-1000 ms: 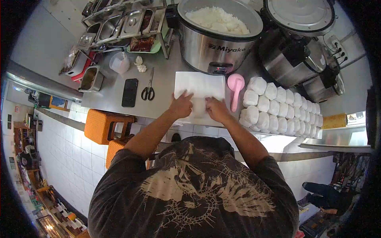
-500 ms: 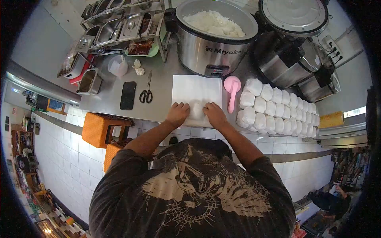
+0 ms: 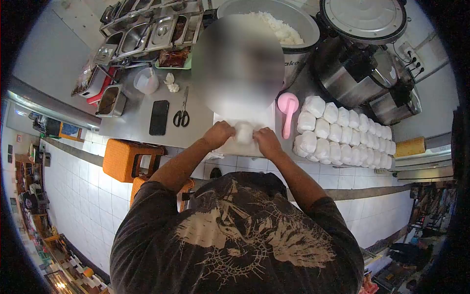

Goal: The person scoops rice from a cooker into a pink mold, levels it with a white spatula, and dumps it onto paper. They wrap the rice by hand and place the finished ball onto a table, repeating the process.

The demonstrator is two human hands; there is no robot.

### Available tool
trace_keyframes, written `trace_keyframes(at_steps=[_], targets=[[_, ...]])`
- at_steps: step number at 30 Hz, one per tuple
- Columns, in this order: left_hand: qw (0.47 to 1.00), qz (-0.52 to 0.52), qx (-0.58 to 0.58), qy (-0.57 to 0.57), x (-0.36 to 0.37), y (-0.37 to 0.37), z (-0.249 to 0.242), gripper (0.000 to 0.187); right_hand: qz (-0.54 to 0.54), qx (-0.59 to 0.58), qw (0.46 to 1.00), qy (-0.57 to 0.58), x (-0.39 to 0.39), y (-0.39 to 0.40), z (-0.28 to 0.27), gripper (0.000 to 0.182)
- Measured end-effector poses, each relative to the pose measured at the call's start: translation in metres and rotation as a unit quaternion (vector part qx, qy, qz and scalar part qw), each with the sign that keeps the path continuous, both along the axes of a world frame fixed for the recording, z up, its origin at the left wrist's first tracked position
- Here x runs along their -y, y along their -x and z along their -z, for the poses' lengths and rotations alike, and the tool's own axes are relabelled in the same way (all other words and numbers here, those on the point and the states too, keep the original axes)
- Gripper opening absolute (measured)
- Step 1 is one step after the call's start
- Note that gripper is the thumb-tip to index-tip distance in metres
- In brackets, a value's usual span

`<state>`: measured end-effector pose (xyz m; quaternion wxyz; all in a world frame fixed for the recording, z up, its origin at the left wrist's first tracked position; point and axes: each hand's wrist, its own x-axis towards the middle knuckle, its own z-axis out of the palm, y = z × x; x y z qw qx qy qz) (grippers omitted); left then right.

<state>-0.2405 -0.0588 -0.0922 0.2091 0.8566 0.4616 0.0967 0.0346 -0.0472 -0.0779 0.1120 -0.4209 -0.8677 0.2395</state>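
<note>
A rounded white bundle (image 3: 244, 133) lies on the white paper sheets (image 3: 264, 115) at the counter's front edge. My left hand (image 3: 220, 134) is at its left side, fingers curled on the white wrapping. At its right side my right hand (image 3: 266, 139) pinches the wrapping too. Just right of the sheets lies a pink scoop (image 3: 288, 113). Several white wrapped bundles (image 3: 338, 131) stand in rows further right. A round blur hides the back of the sheets and part of the rice cooker (image 3: 296, 68).
Black scissors (image 3: 181, 115), a phone (image 3: 158, 117) and a plastic cup (image 3: 146, 81) lie left on the steel counter (image 3: 137, 130). Metal trays (image 3: 134, 38) stand behind them. Another cooker (image 3: 347, 73) is at the back right. Orange stools (image 3: 120, 160) stand below.
The bundle looks more compact, and my hands have closed more at its sides. A round blur now covers the area behind it.
</note>
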Motion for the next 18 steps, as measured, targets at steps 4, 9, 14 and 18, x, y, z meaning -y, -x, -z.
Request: trace_keyframes(at_steps=[4, 9, 14, 18], targets=[[0.992, -0.104, 0.072, 0.004, -0.011, -0.018, -0.001, 0.022, 0.132, -0.014, 0.98, 0.148, -0.032, 0.016, 0.017, 0.019], [0.983, -0.158, 0.066, -0.065, -0.012, -0.036, 0.021, 0.023, 0.076, 0.037, 0.996, 0.04, -0.026, 0.027, 0.004, 0.022], [0.947, -0.147, 0.251, 0.139, 0.007, -0.028, 0.006, 0.021, 0.054, -0.243, 0.935, 0.252, 0.0, 0.009, -0.032, 0.028], [0.868, -0.171, 0.374, 0.278, 0.027, -0.037, -0.05, 0.02, 0.062, -0.309, 0.937, 0.151, 0.02, 0.008, -0.055, 0.028]])
